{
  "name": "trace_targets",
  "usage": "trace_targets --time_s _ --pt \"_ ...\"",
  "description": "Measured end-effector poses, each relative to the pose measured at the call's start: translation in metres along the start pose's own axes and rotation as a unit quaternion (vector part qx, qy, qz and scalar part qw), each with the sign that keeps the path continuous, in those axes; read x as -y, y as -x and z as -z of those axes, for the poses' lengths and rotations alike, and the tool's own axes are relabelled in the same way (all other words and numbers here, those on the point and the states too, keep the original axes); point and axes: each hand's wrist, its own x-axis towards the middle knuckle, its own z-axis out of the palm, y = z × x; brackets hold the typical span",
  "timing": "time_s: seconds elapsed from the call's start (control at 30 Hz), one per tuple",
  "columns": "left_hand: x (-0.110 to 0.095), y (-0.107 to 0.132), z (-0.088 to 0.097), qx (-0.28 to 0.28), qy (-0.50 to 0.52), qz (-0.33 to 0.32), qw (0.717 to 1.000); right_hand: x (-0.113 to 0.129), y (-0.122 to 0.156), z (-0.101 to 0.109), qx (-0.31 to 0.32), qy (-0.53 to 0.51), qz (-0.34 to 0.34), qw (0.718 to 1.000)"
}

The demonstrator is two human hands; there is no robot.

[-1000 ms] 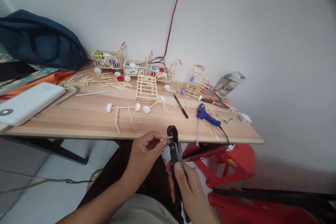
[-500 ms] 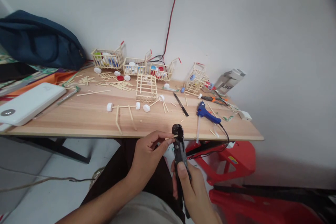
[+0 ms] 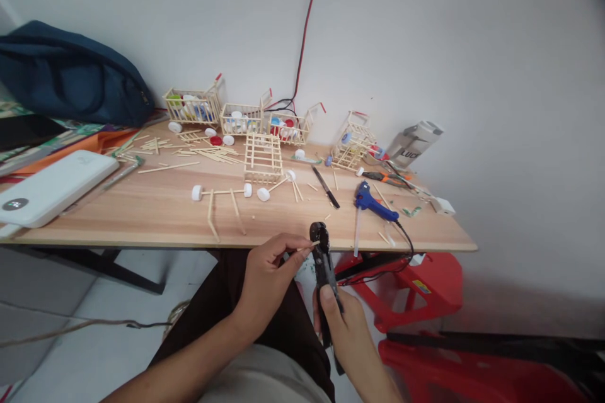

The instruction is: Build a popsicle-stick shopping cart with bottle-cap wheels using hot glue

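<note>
- From where I stand, a seated person's two bare hands meet at the near edge of a wooden tabletop (image 3: pixel 142 220), above the lap.
- The left hand (image 3: pixel 269 274) has its grip closed in a pinch: thumb and forefinger hold a short, pale wooden stick (image 3: pixel 316 244).
- The stick lies nearly crosswise, its far end pointing right and tipped slightly up, reaching the head of a black hand tool (image 3: pixel 322 267). Whether the jaws touch it, I cannot tell.
- The right hand (image 3: pixel 345 318) is wrapped around the tool's handles, its thumb along the upper side. How firmly it squeezes, I cannot tell.
- The tool's long axis runs away from the body, head toward the tabletop, so stick and tool cross almost at right angles.
- The left hand is nearer the stick; the right grips lower, toward the body, with the stick ahead and slightly left of it.
</note>
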Motion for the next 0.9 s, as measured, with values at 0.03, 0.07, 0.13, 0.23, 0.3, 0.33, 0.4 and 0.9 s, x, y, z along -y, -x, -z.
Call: trace_targets --time_s 0.03,0.07,0.13,0.23,0.3,0.33,0.4,0.9 --pt "0.001 0.001 -0.001 0.003 -0.002 -0.003 1.0 -0.002 0.0 0.001 -0.011 0.014 0.01 1.0" --pt "0.002 0.001 -0.001 0.007 -0.003 -0.007 1.0 -0.003 0.0 0.001 -0.021 0.027 0.023 0.999" --pt "0.003 0.002 -0.002 0.014 -0.006 -0.017 1.0 -0.002 0.0 0.002 -0.036 0.046 0.048 0.997" --pt "0.004 0.002 -0.004 0.019 -0.008 -0.025 0.999 0.002 0.002 0.002 -0.052 0.059 0.058 0.995" --pt "0.003 0.002 -0.004 0.016 -0.008 -0.026 0.999 0.006 0.004 0.001 -0.065 0.06 0.056 0.995" --pt "0.002 0.002 -0.005 0.013 -0.007 -0.026 1.0 0.007 0.004 0.0 -0.069 0.058 0.054 0.994" --pt "0.001 0.003 -0.005 0.01 -0.007 -0.024 1.0 0.006 0.006 -0.001 -0.075 0.054 0.054 0.994" --pt "-0.028 -0.006 0.028 0.001 -0.025 -0.007 1.0 -0.004 -0.045 0.145 -0.258 0.353 -0.074 0.896"
